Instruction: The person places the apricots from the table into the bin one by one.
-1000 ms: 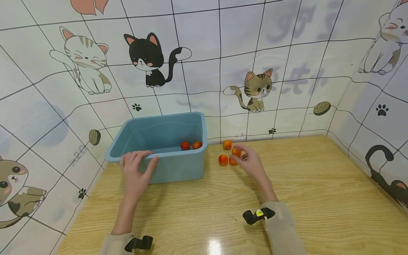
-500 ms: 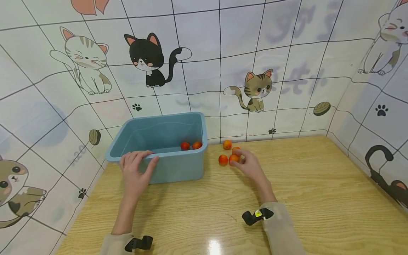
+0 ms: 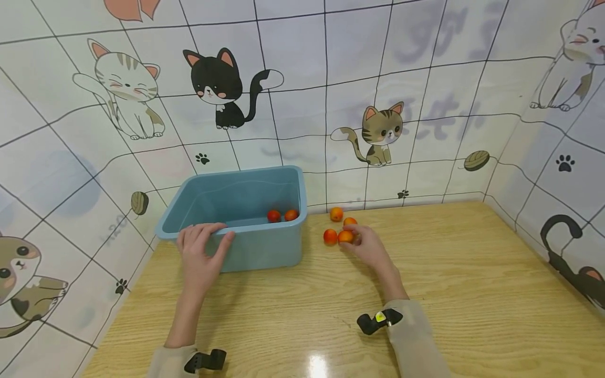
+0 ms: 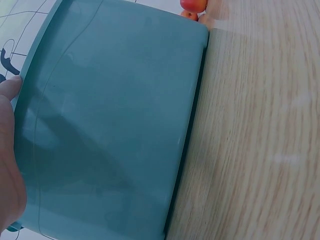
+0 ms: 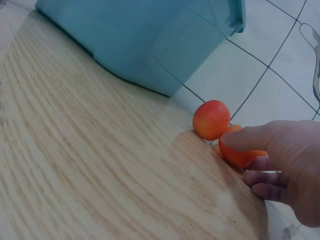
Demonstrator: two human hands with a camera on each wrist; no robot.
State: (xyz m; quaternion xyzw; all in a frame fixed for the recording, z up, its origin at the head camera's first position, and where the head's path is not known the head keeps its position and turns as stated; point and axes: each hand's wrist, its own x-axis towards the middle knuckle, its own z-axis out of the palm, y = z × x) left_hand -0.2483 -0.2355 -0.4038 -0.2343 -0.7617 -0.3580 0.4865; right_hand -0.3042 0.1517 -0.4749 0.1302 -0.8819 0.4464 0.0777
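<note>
In the head view my left hand [image 3: 197, 257] grips the near rim of a blue plastic bin [image 3: 267, 251], thumb on the outer front wall. My right hand [image 3: 373, 249] pinches a small round orange-red fruit [image 3: 345, 237] between thumb and fingers, low at the wooden table. The right wrist view shows the thumb across the near side of this fruit [image 5: 234, 154], with fingers curled on its other side. Left of it sits a redder fruit [image 3: 330, 236]. Two more fruits lie behind, one orange [image 3: 336, 214] and one partly hidden by the fingers [image 3: 350, 222].
Two red fruits, one at the left [image 3: 273, 216] and one at the right [image 3: 291, 215], lie inside the bin at its right end. A cat-print wall covering [image 3: 302, 121] rises behind the table [image 3: 472, 262] and along both sides.
My right hand has moved slightly left and down; its fingers have closed from hovering over the fruits to pinching the near one. The left hand and bin have stayed still.
</note>
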